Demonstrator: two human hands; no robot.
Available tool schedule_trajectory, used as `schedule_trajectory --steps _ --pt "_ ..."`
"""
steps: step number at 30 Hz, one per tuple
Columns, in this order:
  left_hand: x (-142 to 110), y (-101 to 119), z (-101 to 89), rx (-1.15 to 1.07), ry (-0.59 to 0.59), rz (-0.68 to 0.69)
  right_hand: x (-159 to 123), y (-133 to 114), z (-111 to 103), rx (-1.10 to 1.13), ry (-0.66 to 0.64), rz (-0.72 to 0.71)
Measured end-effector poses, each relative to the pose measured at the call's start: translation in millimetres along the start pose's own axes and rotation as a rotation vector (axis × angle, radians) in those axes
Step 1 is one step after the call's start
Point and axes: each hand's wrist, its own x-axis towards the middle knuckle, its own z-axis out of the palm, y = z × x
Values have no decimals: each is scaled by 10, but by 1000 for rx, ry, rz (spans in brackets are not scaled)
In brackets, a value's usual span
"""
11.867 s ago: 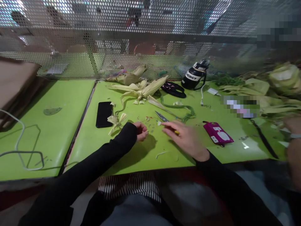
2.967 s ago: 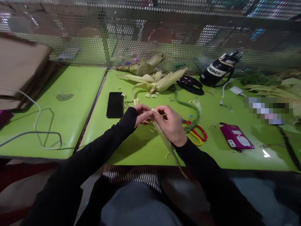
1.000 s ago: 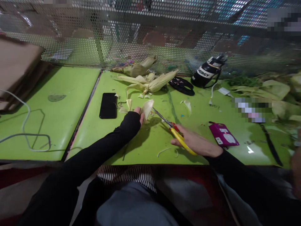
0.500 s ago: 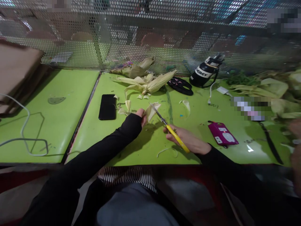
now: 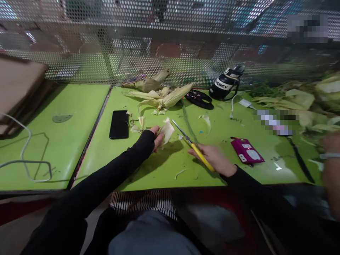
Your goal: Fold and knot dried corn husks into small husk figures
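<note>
Between the fingers of my left hand (image 5: pixel 157 139) is a pale piece of corn husk (image 5: pixel 166 131), held just above the table. My right hand (image 5: pixel 212 157) grips yellow-handled scissors (image 5: pixel 199 154). Their blades look closed and point up and left, apart from the husk. A small pale scrap (image 5: pixel 181 137) is beside the blades. Farther back lie corn husk bundles (image 5: pixel 175 97), with small cut bits around them. Scraps of husk (image 5: pixel 138 126) rest next to a black phone (image 5: pixel 119 124) left of my left hand.
A black bottle (image 5: pixel 224 84) and a black palette-shaped item (image 5: pixel 199 99) stand near the perforated metal screen (image 5: pixel 148 39). At right are a magenta power strip (image 5: pixel 247 151), more husks (image 5: pixel 300 101) and another person's arm (image 5: pixel 330 170). Brown paper (image 5: pixel 21 88) lies at far left.
The scissors have come away from the husk, to its right, and their blades have closed. A small scrap now shows by the blades. My left hand has shifted slightly left with the husk.
</note>
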Motion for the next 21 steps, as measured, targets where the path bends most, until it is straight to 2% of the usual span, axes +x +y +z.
schedule_trajectory --steps 5,7,9,11,13,16,17,19,21 --pt "-13 -18 28 -107 31 -13 112 255 -87 -350 28 175" --pt "0 -77 43 -150 40 14 116 361 -147 -436 23 150" --pt "17 -131 57 -181 42 28 80 382 -219 -481 79 62" --pt "28 -157 74 -204 60 26 30 262 -271 -497 217 1" --pt "28 -153 99 -227 65 2 10 2 -267 -390 345 -32" --pt "5 -115 140 -285 -29 -44 104 -477 -136 -43 307 -100" --pt "-6 -100 146 -301 -74 -44 165 -608 -77 13 340 -130" --pt "-27 -70 132 -328 -118 -28 303 -773 25 53 435 -182" --pt "-34 -48 78 -301 -103 -2 427 -807 67 160 464 -222"
